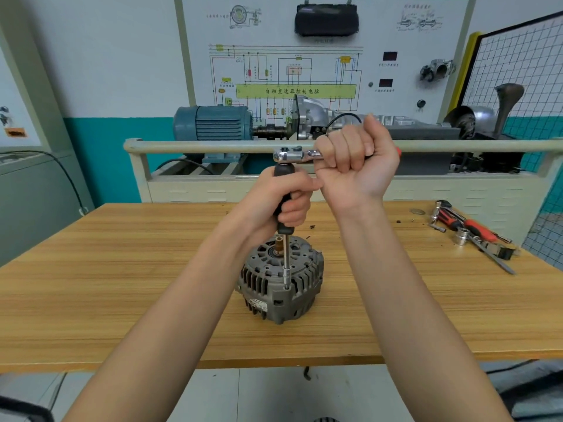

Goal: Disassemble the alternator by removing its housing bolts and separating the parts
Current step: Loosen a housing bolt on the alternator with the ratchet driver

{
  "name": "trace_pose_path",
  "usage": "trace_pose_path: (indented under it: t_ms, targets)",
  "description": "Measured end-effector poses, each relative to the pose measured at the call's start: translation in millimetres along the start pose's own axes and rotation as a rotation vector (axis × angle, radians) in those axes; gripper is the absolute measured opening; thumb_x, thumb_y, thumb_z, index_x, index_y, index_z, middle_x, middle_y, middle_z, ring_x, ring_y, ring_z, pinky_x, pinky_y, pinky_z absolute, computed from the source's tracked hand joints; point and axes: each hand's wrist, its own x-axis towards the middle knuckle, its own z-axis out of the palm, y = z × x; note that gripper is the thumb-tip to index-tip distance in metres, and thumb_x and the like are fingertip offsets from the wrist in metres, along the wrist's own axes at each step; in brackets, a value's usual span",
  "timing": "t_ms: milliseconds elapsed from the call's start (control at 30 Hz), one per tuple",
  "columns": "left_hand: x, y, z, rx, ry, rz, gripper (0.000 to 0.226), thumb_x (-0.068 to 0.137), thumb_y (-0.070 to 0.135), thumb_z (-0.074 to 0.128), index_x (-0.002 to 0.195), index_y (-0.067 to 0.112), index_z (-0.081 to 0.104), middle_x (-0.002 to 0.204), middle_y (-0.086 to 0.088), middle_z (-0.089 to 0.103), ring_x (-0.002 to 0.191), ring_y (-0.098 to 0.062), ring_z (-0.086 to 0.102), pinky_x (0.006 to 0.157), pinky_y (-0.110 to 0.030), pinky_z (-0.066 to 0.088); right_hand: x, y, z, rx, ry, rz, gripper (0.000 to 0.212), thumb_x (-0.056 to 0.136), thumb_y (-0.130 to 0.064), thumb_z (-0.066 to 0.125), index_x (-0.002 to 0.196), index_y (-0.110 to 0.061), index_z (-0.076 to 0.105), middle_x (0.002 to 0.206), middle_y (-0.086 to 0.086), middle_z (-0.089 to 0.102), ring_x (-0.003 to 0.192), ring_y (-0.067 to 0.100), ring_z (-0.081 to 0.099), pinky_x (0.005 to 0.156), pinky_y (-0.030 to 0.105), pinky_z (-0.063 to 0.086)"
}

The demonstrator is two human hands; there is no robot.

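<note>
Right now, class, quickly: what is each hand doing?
Left hand: closed around the black handle of the extension driver, standing on an alternator bolt.
Right hand: closed around the ratchet handle.

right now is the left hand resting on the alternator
No, the left hand grips the black extension handle above the alternator, clear of the housing.

You see a grey finned alternator (280, 281) standing shaft-up on the wooden table, 1 socket extension (286, 263) seated on its housing bolt.
</note>
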Motion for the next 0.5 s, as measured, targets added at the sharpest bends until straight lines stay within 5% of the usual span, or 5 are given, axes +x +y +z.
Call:
trace_pose_path:
  t_ms: [167, 300, 400, 500]
  targets:
    - [5, -2, 14, 0.093, 0.305, 0.016, 0.049, 0.085, -0.001, 0.053, 0.047, 0.02, 0.03, 0.038, 0.007, 0.023, 0.032, -0.009, 0.015, 0.039, -0.014, 0.016, -7, 4, 1, -0.111, -0.008, -0.109, 0.054, 0.093, -0.014, 0.035, 0.039, -0.017, 0.035, 0.032, -0.004, 0.024, 0.039, 0.012, 0.008, 0.04, 0.023, 0.021]
    - [8, -7, 25, 0.175, 0.586, 0.11, 0.042, 0.084, -0.003, 0.054, 0.055, 0.017, 0.031, 0.046, 0.0, 0.025, 0.04, -0.012, 0.018, 0.041, -0.018, 0.016, -25, 27, 8, -0.499, -0.198, -0.455, 0.044, 0.088, -0.005, 0.045, 0.046, -0.02, 0.042, 0.039, -0.007, 0.032, 0.038, 0.009, 0.021, 0.046, 0.026, 0.021]
    - [6, -9, 26, 0.303, 0.609, 0.191, 0.044, 0.087, -0.002, 0.054, 0.055, 0.015, 0.03, 0.045, 0.005, 0.027, 0.043, -0.007, 0.021, 0.039, -0.018, 0.018, -40, 44, 8, -0.801, -0.236, -0.685, 0.035, 0.081, -0.011, 0.052, 0.05, -0.022, 0.04, 0.046, -0.008, 0.037, 0.044, 0.009, 0.029, 0.051, 0.03, 0.023]
    - [3, -8, 23, 0.226, 0.583, 0.164, 0.04, 0.088, -0.001, 0.054, 0.058, 0.016, 0.034, 0.046, 0.003, 0.03, 0.042, -0.009, 0.024, 0.039, -0.018, 0.021, -40, 44, 9, -0.789, -0.261, -0.669, 0.036, 0.08, -0.012, 0.052, 0.05, -0.021, 0.035, 0.045, -0.008, 0.035, 0.042, 0.009, 0.03, 0.051, 0.029, 0.023]
